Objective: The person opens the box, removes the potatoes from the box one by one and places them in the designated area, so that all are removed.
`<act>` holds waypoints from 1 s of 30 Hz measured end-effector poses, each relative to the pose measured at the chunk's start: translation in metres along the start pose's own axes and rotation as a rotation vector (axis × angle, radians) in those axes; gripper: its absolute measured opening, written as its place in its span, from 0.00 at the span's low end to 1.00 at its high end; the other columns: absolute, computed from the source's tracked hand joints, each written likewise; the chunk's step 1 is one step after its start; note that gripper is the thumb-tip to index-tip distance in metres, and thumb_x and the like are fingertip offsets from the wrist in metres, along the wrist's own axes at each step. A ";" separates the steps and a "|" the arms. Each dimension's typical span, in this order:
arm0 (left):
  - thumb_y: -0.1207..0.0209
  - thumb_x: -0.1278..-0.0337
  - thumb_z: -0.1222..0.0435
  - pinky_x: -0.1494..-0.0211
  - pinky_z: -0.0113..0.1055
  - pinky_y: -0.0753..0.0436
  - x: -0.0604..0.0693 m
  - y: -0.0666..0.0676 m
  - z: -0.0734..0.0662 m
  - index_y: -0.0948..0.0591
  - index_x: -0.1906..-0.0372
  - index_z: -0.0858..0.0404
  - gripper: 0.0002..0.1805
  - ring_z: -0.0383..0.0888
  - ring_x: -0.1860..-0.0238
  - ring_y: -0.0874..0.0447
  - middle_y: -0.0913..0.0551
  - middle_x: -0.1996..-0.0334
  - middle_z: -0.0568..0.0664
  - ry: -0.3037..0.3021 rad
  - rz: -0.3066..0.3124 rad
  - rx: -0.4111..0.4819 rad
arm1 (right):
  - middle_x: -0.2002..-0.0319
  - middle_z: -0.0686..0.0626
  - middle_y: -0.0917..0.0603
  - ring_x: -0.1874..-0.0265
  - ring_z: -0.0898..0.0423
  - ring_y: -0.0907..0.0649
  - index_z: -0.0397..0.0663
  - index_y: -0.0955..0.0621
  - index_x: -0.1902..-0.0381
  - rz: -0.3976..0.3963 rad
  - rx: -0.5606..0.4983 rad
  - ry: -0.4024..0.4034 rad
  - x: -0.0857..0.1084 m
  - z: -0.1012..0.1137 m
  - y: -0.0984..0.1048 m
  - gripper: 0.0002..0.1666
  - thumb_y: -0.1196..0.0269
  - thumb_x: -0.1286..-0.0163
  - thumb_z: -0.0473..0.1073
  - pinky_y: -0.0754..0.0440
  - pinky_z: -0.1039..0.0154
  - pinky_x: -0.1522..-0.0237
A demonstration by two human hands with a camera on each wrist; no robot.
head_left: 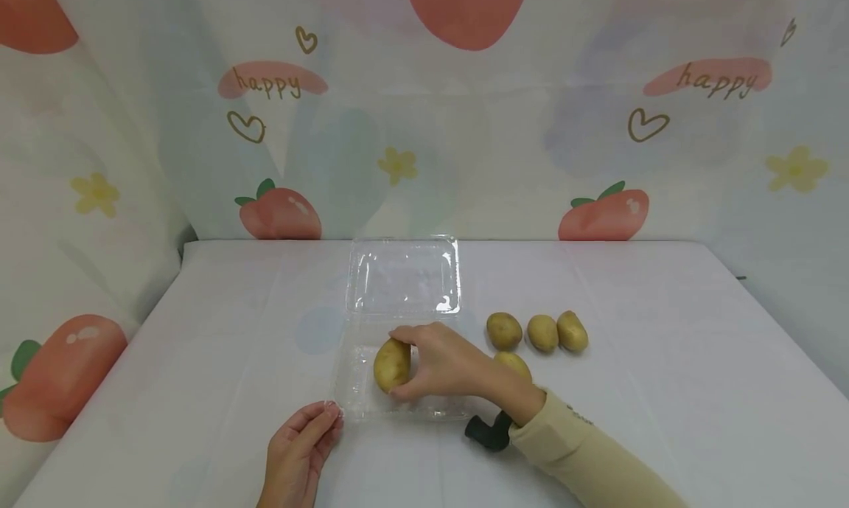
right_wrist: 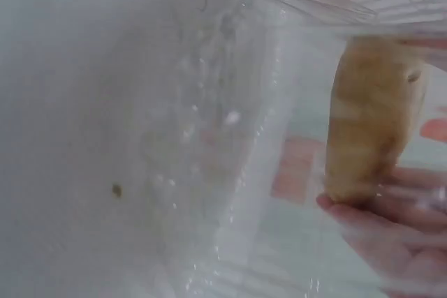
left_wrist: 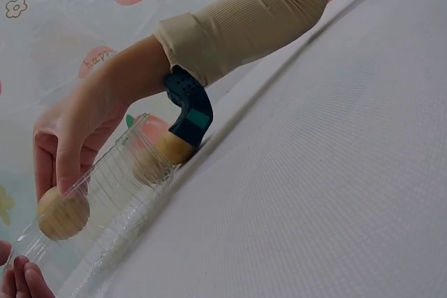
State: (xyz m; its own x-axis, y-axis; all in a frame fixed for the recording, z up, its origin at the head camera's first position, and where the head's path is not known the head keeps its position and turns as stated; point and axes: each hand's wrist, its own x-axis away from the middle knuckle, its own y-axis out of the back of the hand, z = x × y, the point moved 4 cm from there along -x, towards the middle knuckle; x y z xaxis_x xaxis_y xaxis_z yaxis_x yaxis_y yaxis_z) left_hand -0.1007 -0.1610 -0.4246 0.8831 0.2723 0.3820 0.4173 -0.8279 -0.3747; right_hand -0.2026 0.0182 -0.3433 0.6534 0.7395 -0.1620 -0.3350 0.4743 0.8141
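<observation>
A clear plastic clamshell box (head_left: 356,402) lies with its lid (head_left: 404,276) folded back toward the wall. Over the left part of its base, my right hand (head_left: 441,364) holds a potato (head_left: 391,366) between thumb and fingers. In the right wrist view this potato (right_wrist: 370,120) shows through the clear plastic, with fingertips at its end. Whether it touches the box floor I cannot tell. My left hand (head_left: 304,449) pinches the near left corner of the box; in the left wrist view only its fingertips (left_wrist: 31,280) show.
Right of the box lie a potato (head_left: 504,331), another potato (head_left: 542,333) and a third potato (head_left: 573,332) in a row. A nearer potato (head_left: 513,364) is partly hidden by the right forearm. A dark wrist strap (head_left: 489,432) hangs at the right cuff. The patterned backdrop (head_left: 477,161) stands behind the table.
</observation>
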 end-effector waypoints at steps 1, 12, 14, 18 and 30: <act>0.40 0.45 0.71 0.57 0.29 0.21 0.000 0.000 0.000 0.22 0.66 0.64 0.03 0.39 0.65 0.20 0.20 0.67 0.49 0.000 0.001 -0.001 | 0.61 0.54 0.19 0.61 0.62 0.23 0.38 0.23 0.50 -0.014 -0.006 0.007 0.001 0.000 0.002 0.35 0.28 0.58 0.47 0.24 0.68 0.55; 0.40 0.46 0.70 0.57 0.30 0.21 -0.001 -0.003 -0.001 0.22 0.65 0.66 0.04 0.40 0.65 0.20 0.20 0.66 0.50 -0.011 -0.007 -0.008 | 0.54 0.51 0.19 0.51 0.58 0.22 0.36 0.24 0.48 -0.066 -0.064 0.015 0.013 -0.007 0.022 0.37 0.27 0.57 0.46 0.26 0.66 0.49; 0.40 0.46 0.70 0.57 0.30 0.21 -0.001 -0.003 -0.001 0.22 0.65 0.66 0.04 0.40 0.65 0.20 0.20 0.66 0.50 -0.011 -0.005 -0.003 | 0.52 0.51 0.20 0.49 0.58 0.23 0.37 0.24 0.47 -0.065 -0.095 -0.018 0.017 -0.009 0.026 0.38 0.27 0.57 0.46 0.27 0.66 0.48; 0.40 0.46 0.72 0.57 0.29 0.21 0.000 -0.002 -0.002 0.22 0.67 0.65 0.03 0.40 0.65 0.20 0.20 0.67 0.49 -0.013 -0.002 0.016 | 0.49 0.52 0.21 0.48 0.59 0.24 0.40 0.25 0.45 -0.059 -0.115 -0.074 0.024 -0.012 0.033 0.39 0.27 0.57 0.47 0.28 0.66 0.47; 0.41 0.45 0.71 0.57 0.29 0.21 0.001 0.000 0.000 0.22 0.66 0.65 0.02 0.40 0.64 0.20 0.20 0.67 0.49 -0.004 0.000 -0.001 | 0.47 0.52 0.22 0.48 0.58 0.24 0.41 0.26 0.44 -0.080 -0.058 -0.083 0.049 -0.021 0.050 0.40 0.27 0.55 0.47 0.27 0.61 0.47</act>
State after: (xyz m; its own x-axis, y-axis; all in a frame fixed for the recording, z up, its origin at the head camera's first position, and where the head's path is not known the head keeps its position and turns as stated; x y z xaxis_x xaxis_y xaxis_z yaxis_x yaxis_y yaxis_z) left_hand -0.1004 -0.1604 -0.4243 0.8839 0.2746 0.3786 0.4173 -0.8285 -0.3735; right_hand -0.2018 0.0884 -0.3218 0.7325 0.6575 -0.1765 -0.3169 0.5588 0.7664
